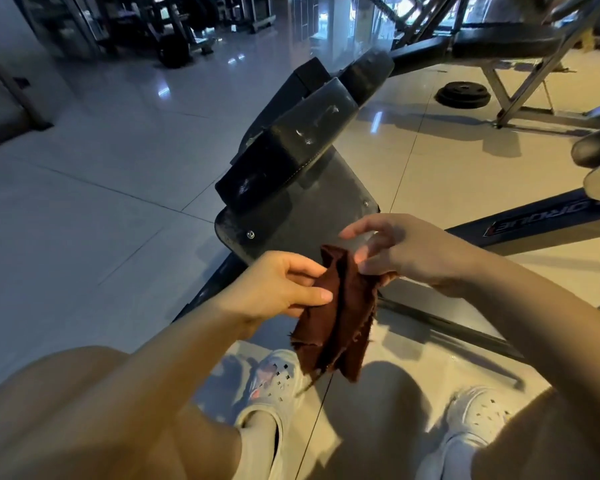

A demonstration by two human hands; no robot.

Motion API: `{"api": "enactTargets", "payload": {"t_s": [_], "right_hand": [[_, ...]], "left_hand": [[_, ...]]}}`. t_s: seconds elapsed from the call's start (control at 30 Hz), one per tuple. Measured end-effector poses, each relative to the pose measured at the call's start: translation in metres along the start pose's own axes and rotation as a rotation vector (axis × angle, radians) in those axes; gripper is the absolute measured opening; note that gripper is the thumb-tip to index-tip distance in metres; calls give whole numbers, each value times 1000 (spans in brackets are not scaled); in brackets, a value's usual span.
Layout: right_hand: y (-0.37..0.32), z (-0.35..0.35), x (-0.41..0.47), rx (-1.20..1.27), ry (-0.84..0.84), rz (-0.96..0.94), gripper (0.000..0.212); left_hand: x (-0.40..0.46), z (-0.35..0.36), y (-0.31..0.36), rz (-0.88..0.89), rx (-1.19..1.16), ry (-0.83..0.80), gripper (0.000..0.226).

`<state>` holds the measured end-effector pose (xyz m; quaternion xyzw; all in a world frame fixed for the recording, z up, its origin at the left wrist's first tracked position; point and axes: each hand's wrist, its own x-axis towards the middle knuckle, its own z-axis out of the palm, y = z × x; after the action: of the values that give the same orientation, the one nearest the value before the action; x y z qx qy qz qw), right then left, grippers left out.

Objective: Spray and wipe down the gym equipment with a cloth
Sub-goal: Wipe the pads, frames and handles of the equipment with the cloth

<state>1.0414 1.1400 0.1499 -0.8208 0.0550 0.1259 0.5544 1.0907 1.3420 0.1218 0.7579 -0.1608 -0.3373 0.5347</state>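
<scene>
Over the tiled floor [84,209] | both hands pinch brown cloth [336,320]: left hand [278,289], right hand [406,254] | black pad [291,150] beyond

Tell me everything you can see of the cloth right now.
The cloth is a dark reddish-brown rag, soft woven fabric by its look, with frayed, thready edges. It is folded or bunched lengthwise and hangs slack in the air, its lower end dangling above the floor tiles between the white clogs. The left hand pinches its left side between thumb and fingers; the right hand holds its upper right edge, some fingers extended. It touches no equipment; the black padded bench stands just beyond.
</scene>
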Motion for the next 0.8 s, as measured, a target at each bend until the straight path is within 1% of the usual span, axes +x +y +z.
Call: {"api": "enactTargets", "payload": {"t_s": [0.03,0.07,0.13,0.17,0.2,0.23,0.3,0.33,0.43,0.6,0.73,0.8], "right_hand": [[1,-6,0,-96,-30,28,37],[2,-11,0,-259,-64,53,35],[5,-17,2,-677,-139,94,27],[8,-18,3,-875,-165,112,25],[10,-17,5,-1019,-176,127,23],[11,-16,5,-1088,-171,133,22],[12,-13,7,-1115,-147,96,19],[11,-13,8,-1112,-125,60,18],[13,-14,11,-1063,-33,-76,14],[8,-13,8,-856,5,-267,18],[-2,-7,4,-790,-5,-415,28],[-5,-8,0,-753,-29,-449,29]], "left_hand": [[1,-3,-3,14,89,35,20],[3,-9,-5,35,230,90,20],[4,-21,-8,67,518,208,17],[4,-25,-9,62,621,250,15],[4,-29,-12,46,702,280,14],[4,-31,-15,27,785,303,13],[6,-31,-20,-2,951,335,14],[7,-30,-22,4,996,353,16],[8,-30,-23,76,970,374,24],[6,-24,-23,359,731,390,26],[2,-17,-22,694,670,303,25],[-2,-16,-21,768,620,279,25]]}}
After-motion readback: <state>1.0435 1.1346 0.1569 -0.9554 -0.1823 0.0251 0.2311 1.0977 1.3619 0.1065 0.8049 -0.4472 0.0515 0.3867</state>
